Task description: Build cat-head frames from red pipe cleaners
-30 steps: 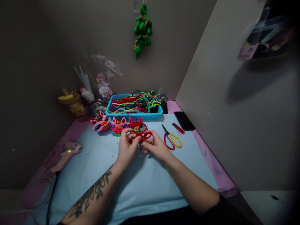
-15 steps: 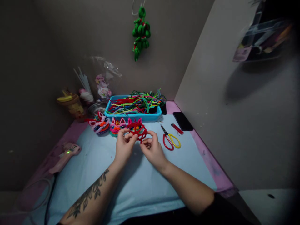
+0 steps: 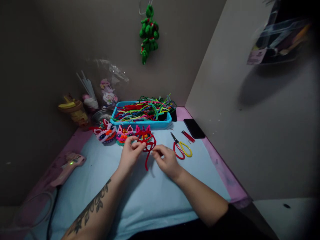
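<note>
My left hand [image 3: 129, 154] pinches a red pipe cleaner shape [image 3: 148, 146] at its looped top, above the light blue mat [image 3: 140, 193]. A loose red tail hangs down from the loops toward the mat. My right hand [image 3: 166, 160] sits just right of that tail with fingers curled together, fingertips near the pipe cleaner; whether it grips it I cannot make out. Directly behind my hands stand three finished pipe-cleaner animal faces [image 3: 123, 133] in a row.
A blue tray [image 3: 140, 124] full of coloured pipe cleaners is at the back. Red-and-yellow scissors [image 3: 180, 147], a small red tool [image 3: 188, 136] and a black phone [image 3: 194, 128] lie to the right. A pink glue gun [image 3: 67, 165] lies left. Walls close in on both sides.
The red shape has been partly undone: one loop now hangs as a straight tail. My right hand has dropped lower and slightly right; my left hand stays on the loops.
</note>
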The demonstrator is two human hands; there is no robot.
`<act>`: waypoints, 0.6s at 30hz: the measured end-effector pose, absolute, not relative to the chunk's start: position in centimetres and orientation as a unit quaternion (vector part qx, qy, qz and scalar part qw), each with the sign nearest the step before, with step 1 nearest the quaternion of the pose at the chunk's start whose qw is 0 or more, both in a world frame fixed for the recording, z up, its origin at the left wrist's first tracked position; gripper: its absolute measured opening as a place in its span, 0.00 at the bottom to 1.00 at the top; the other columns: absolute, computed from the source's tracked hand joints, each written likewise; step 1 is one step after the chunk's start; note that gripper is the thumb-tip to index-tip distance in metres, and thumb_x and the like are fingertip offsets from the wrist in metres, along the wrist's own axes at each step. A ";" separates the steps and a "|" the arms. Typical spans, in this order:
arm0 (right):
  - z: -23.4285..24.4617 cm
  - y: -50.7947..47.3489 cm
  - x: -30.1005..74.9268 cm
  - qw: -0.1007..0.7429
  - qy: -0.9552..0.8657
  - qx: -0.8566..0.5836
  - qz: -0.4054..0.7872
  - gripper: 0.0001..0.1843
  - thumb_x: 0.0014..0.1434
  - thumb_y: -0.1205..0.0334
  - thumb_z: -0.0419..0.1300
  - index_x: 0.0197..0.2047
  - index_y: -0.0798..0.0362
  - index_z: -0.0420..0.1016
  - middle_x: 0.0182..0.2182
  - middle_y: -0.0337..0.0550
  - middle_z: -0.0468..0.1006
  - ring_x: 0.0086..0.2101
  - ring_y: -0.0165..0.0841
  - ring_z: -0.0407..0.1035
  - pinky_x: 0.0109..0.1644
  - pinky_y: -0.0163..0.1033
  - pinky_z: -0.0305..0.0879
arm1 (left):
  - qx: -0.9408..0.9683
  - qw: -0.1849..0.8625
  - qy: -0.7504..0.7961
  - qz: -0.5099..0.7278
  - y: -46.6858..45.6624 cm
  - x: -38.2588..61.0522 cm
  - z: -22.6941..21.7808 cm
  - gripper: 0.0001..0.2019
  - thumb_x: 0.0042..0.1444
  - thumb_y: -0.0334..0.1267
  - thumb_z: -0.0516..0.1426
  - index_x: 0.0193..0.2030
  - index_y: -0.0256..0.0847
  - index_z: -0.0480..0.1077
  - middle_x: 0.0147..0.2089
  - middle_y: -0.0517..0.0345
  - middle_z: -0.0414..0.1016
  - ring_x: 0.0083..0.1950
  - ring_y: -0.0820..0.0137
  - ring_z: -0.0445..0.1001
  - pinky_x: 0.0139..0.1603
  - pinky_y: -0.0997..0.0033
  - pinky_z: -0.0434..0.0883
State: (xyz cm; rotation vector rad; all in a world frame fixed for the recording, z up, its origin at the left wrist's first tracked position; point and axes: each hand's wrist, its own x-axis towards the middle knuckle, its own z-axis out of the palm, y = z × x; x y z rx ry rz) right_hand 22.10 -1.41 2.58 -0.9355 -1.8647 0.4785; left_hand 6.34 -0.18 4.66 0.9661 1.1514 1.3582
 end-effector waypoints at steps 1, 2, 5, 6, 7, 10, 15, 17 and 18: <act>2.6 -1.3 22.3 0.504 -0.745 -0.398 0.179 0.04 0.61 0.65 0.54 0.37 0.50 0.69 0.29 0.40 0.74 0.30 0.31 0.68 0.35 0.36 0.65 | 0.416 0.534 0.479 0.558 -0.4 6.5 4.8 0.22 0.42 0.41 0.66 0.40 0.42 0.59 0.20 0.72 0.67 0.17 0.81 0.57 0.21 0.80 0.52; 2.7 -1.1 22.4 0.519 -0.734 -0.408 0.162 0.04 0.61 0.65 0.54 0.38 0.50 0.70 0.31 0.40 0.75 0.31 0.32 0.69 0.36 0.37 0.66 | 0.426 0.541 0.476 0.548 -0.6 6.6 4.9 0.22 0.42 0.41 0.65 0.40 0.42 0.59 0.19 0.72 0.67 0.18 0.81 0.58 0.21 0.80 0.52; 2.9 -0.7 22.6 0.527 -0.734 -0.409 0.125 0.05 0.60 0.65 0.56 0.40 0.49 0.72 0.33 0.42 0.74 0.36 0.34 0.69 0.40 0.40 0.67 | 0.443 0.556 0.464 0.528 -0.9 6.8 5.2 0.22 0.43 0.41 0.65 0.41 0.41 0.60 0.18 0.71 0.66 0.19 0.80 0.59 0.22 0.80 0.53; 3.0 -0.6 22.6 0.528 -0.736 -0.406 0.119 0.05 0.60 0.66 0.56 0.39 0.49 0.72 0.33 0.43 0.74 0.36 0.35 0.68 0.41 0.41 0.67 | 0.448 0.559 0.460 0.524 -0.9 6.8 5.2 0.22 0.43 0.41 0.65 0.42 0.41 0.60 0.18 0.71 0.66 0.19 0.79 0.60 0.22 0.79 0.54; 3.1 -0.6 22.6 0.530 -0.737 -0.403 0.115 0.05 0.60 0.66 0.56 0.38 0.49 0.72 0.33 0.43 0.74 0.36 0.35 0.68 0.41 0.42 0.67 | 0.452 0.561 0.458 0.521 -1.0 6.8 5.2 0.21 0.44 0.42 0.64 0.42 0.41 0.61 0.19 0.71 0.66 0.20 0.79 0.60 0.22 0.79 0.54; 3.2 -0.6 22.6 0.533 -0.736 -0.403 0.113 0.04 0.60 0.66 0.57 0.36 0.50 0.72 0.31 0.42 0.74 0.35 0.34 0.68 0.41 0.41 0.67 | 0.464 0.558 0.454 0.517 -1.0 6.7 5.2 0.20 0.45 0.42 0.64 0.42 0.41 0.61 0.19 0.70 0.67 0.20 0.79 0.60 0.23 0.79 0.55; 3.3 -0.9 22.4 0.526 -0.734 -0.415 0.112 0.05 0.59 0.67 0.57 0.33 0.50 0.72 0.29 0.40 0.76 0.34 0.34 0.68 0.40 0.41 0.66 | 0.474 0.550 0.454 0.516 -1.1 6.8 5.3 0.20 0.44 0.42 0.64 0.41 0.42 0.60 0.19 0.70 0.68 0.20 0.79 0.60 0.23 0.79 0.55; 3.3 -0.9 22.3 0.525 -0.734 -0.415 0.113 0.06 0.59 0.68 0.56 0.33 0.50 0.72 0.29 0.40 0.77 0.33 0.34 0.68 0.40 0.41 0.65 | 0.478 0.551 0.452 0.514 -1.1 6.9 5.3 0.21 0.44 0.42 0.64 0.41 0.42 0.60 0.20 0.70 0.68 0.20 0.78 0.61 0.23 0.79 0.55; 3.3 -0.9 22.3 0.526 -0.736 -0.411 0.112 0.06 0.59 0.68 0.56 0.33 0.50 0.72 0.29 0.40 0.77 0.33 0.34 0.68 0.39 0.41 0.65 | 0.480 0.552 0.450 0.513 -1.1 6.9 5.2 0.20 0.44 0.41 0.64 0.41 0.42 0.60 0.20 0.70 0.68 0.20 0.79 0.61 0.23 0.79 0.55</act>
